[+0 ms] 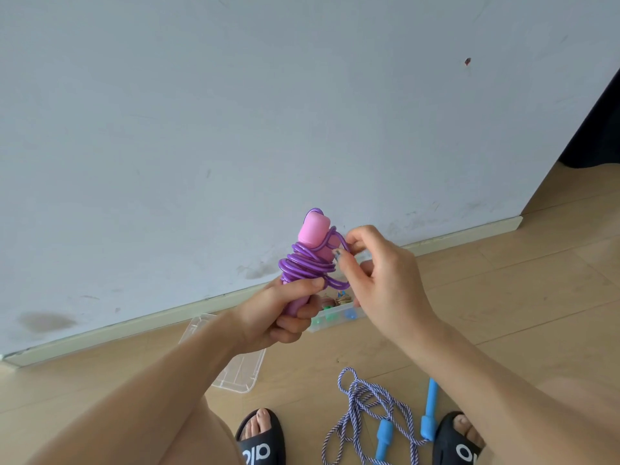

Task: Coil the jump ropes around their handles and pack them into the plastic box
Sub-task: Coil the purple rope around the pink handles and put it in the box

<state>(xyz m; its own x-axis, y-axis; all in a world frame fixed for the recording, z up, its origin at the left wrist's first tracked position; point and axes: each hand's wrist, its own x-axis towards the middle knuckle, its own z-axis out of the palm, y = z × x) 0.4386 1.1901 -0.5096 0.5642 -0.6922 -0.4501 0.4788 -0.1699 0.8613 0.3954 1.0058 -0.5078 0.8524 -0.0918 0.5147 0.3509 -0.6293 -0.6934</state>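
My left hand (285, 313) grips the lower ends of two pink handles (313, 234), held upright in front of the wall. A purple rope (302, 265) is wound around them in several turns. My right hand (379, 273) pinches a loop of that purple rope beside the handles. Behind my hands, on the floor by the skirting, sits the clear plastic box (335, 318) with small coloured things inside; my hands hide most of it. A blue-and-white braided jump rope (365, 407) with blue handles (384, 439) lies loose on the floor between my feet.
The box's clear lid (240, 370) lies on the wooden floor to the left of the box. My feet in black slippers (261, 437) stand at the bottom edge. The grey wall and its skirting run close behind. A dark object stands at the far right.
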